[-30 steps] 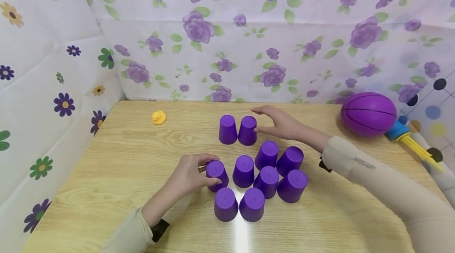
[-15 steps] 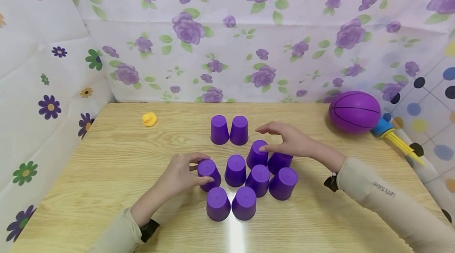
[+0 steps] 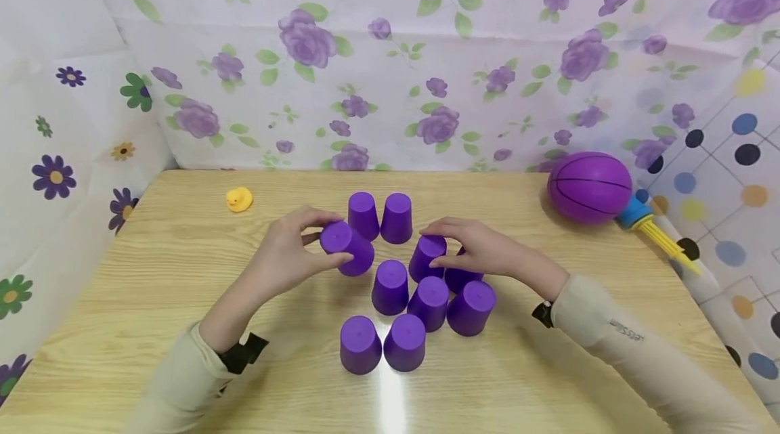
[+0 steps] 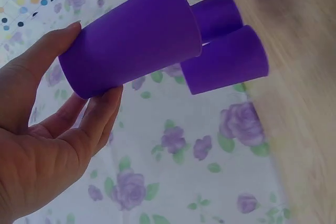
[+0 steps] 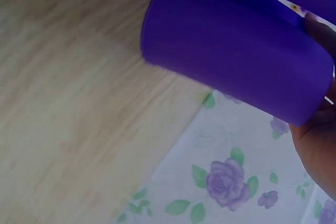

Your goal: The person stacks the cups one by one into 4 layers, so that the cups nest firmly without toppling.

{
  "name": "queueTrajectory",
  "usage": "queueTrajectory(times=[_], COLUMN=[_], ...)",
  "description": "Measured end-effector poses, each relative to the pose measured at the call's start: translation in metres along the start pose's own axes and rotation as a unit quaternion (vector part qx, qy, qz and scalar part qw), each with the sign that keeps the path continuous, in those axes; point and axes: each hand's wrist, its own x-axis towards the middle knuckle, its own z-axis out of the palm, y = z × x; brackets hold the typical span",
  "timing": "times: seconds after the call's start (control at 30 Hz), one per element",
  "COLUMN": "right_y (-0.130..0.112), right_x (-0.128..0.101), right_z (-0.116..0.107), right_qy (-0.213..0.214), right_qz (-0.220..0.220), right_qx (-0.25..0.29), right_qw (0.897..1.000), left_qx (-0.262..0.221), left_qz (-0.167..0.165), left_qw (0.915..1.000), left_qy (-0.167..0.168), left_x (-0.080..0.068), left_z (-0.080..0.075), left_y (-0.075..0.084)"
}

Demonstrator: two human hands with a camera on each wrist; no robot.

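Left hand (image 3: 283, 254)'s smooth tapered cup (image 3: 347, 248), now aloft

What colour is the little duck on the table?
Yellow. The duck shows best in the head view.

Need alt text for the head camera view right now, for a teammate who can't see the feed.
A person's left hand holds a tilted purple cup lifted above a wooden table, while the right hand grips another cup in a cluster of upside-down purple cups. A yellow duck and purple ball sit near the back edge.
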Motion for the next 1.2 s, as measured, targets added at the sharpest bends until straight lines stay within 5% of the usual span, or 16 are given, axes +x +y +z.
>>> queueTrajectory(times=[0.17, 0.43, 0.83, 1.03, 1.2], right_y=[-0.001, -0.001, 0.000, -0.001, -0.002], right_x=[0.002, 0.004, 0.006, 0.005, 0.004], right_z=[0.003, -0.004, -0.004, -0.004, -0.003], right_qy=[0.001, 0.012, -0.005, -0.011, -0.010], right_qz=[-0.014, -0.017, 0.011, 0.018, 0.018], right_qx=[-0.030, -0.035, -0.014, -0.008, -0.008], right_qw=[0.999, 0.999, 1.000, 1.000, 1.000], left_qx=[-0.026, -0.096, -0.064, -0.060, 0.010], left_qz=[0.010, 0.047, 0.130, 0.107, 0.122], left_qw=[0.9996, 0.9941, 0.9879, 0.9921, 0.9923], left_qy=[-0.001, 0.016, 0.057, 0.026, -0.017], left_x=[0.013, 0.052, 0.101, 0.117, 0.125], left_z=[0.001, 0.028, 0.072, 0.086, 0.095], left_y=[0.009, 0.023, 0.017, 0.017, 0.012])
